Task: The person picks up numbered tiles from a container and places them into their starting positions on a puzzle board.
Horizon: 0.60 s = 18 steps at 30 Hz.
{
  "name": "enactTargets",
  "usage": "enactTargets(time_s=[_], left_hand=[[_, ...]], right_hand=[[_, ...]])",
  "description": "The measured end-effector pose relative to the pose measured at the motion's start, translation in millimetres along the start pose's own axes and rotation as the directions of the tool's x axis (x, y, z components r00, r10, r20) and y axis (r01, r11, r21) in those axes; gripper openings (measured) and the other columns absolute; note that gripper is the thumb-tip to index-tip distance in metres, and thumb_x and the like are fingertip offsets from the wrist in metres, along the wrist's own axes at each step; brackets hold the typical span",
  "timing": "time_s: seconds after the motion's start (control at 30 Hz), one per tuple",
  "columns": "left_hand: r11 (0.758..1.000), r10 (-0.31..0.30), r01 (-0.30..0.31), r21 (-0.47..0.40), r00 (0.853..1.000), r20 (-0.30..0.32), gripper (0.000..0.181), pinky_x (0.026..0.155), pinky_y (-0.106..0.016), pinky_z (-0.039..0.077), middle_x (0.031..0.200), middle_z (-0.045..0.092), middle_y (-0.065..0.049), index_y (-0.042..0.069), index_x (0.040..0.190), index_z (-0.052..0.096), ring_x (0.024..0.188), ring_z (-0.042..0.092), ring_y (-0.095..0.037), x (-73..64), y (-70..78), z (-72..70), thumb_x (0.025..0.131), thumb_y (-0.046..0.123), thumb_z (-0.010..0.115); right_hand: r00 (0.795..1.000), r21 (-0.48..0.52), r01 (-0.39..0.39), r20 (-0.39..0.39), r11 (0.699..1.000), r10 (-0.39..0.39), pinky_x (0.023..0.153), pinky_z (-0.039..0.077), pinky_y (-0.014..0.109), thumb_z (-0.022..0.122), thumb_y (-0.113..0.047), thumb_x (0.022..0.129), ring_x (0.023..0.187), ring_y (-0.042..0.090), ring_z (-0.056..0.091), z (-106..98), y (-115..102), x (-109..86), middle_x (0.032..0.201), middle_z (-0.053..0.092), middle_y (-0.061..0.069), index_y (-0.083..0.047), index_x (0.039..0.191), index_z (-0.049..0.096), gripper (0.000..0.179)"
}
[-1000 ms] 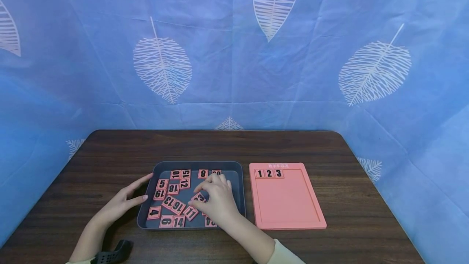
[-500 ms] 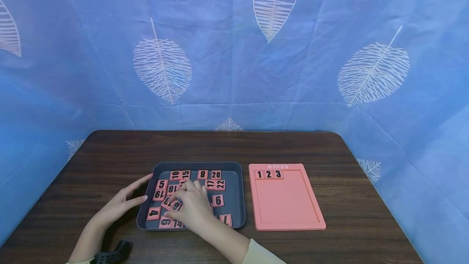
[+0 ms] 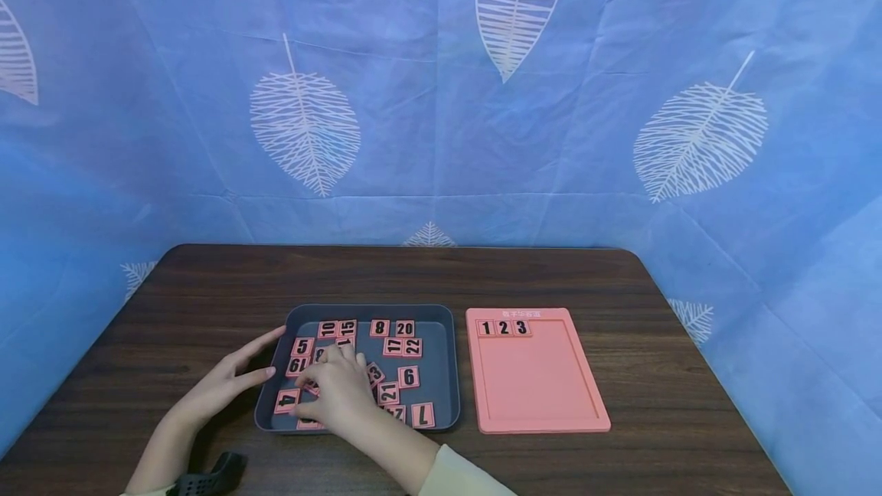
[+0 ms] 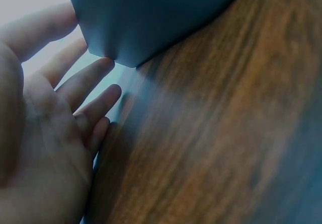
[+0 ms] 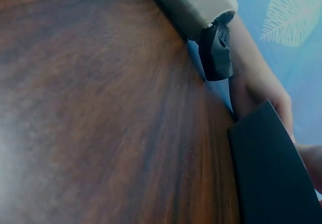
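Note:
A dark grey tray (image 3: 441, 366) holds several pink square tiles with black numbers. My right hand (image 3: 341, 393) is over the tray's left part, thumb and index finger apart beside the number 4 tile (image 3: 285, 402). It hides some tiles beneath it. At the tray's left side, my left hand (image 3: 220, 381) touches the rim with spread fingertips. In the left wrist view, the fingers (image 4: 88, 80) lie extended near the tray's outer wall (image 4: 151, 17). The right wrist view shows my left forearm and the tray wall (image 5: 274, 168).
To the right of the tray lies a pink board (image 3: 537, 381) with a raised rim. Tiles 1, 2 and 3 (image 3: 521, 328) stand in a row at its top left. Both rest on a dark wooden table (image 3: 661, 389). A blue leaf-patterned cloth (image 3: 441, 98) hangs behind.
My right hand has moved left across the tray, from near the number 11 tile to beside the number 4 tile. My left hand stays at the rim.

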<state>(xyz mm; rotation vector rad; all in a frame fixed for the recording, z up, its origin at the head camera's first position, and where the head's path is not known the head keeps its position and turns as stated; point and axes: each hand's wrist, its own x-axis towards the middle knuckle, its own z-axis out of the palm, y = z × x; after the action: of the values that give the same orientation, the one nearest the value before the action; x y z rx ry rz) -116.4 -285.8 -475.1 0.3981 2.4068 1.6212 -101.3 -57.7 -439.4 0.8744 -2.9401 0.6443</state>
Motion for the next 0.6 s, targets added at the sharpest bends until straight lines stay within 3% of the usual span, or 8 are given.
enactTargets(time_s=[0.6], left_hand=[[1.000,-0.014,0.014,0.018,1.000,-0.006,0.059,0.092,-0.078,0.017,0.152,0.022,-0.026,0.003,0.151,0.026,0.136,0.013,-0.052,0.5,-0.5,0.5,0.099,0.017,0.052]], right_hand=[[0.998,-0.047,-0.012,0.056,0.999,0.015,0.072,0.031,0.026,0.081,-0.050,0.071,0.082,0.007,0.037,12.2,-5.3,13.1,0.084,0.047,-0.013,-0.037,0.090,0.075,0.024]])
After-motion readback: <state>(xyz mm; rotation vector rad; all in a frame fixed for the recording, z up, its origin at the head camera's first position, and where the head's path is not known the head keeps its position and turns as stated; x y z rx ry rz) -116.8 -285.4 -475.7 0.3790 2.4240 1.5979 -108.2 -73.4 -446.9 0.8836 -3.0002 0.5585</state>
